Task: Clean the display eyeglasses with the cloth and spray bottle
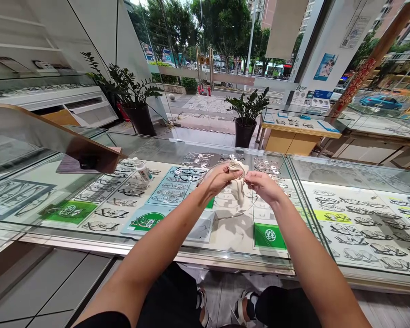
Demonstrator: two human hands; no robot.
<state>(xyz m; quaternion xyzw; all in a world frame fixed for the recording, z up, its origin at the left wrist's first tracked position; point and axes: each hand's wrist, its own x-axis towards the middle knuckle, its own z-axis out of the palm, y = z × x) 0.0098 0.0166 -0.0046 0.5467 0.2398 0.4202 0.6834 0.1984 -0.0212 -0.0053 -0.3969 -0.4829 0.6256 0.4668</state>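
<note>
Above the glass display case [191, 248], my left hand [220, 176] is closed on a cream cloth [238, 189], which hangs down between my hands. My right hand [261, 183] is pinched at the cloth's right side, by a thin rim that looks like part of a pair of glasses; the fingertips hide most of it. Under the glass lie rows of eyeglasses [111, 212], with green cards [269, 235] among them. A white bottle [142, 170] stands on the glass to the left of my hands.
A mirror with a wooden back [89, 148] leans over the counter at left, beside a striped cloth [68, 166]. Another glass case [362, 273] adjoins at right. Beyond the counter stand two potted plants [244, 130] and a wooden display table [287, 142] before glass doors.
</note>
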